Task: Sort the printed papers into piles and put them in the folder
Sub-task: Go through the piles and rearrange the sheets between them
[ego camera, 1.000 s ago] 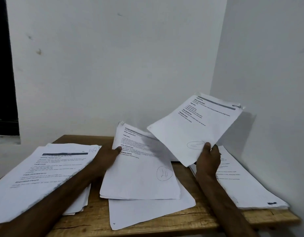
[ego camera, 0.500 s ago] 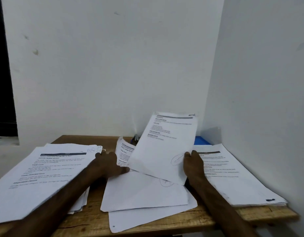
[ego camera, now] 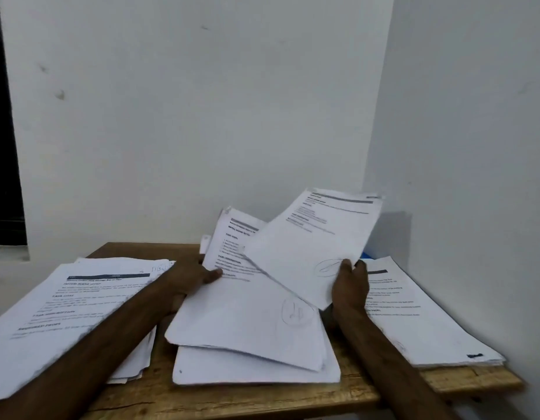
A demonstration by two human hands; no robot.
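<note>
Currently the right hand point(ego camera: 350, 283) is pinching one sheet point(ego camera: 311, 247) by its lower corner, right of centre; the left hand point(ego camera: 190, 277) is gripping the upper left edge of the middle pile point(ego camera: 247, 322), thumb on top. Held by one corner, the sheet is risking a sag or slip, and the tilted pile is threatening to slide toward the front edge of the table point(ego camera: 262, 398). Against half a second ago, the sheet is leaning further right, hiding most of the blue folder point(ego camera: 366, 255).
</note>
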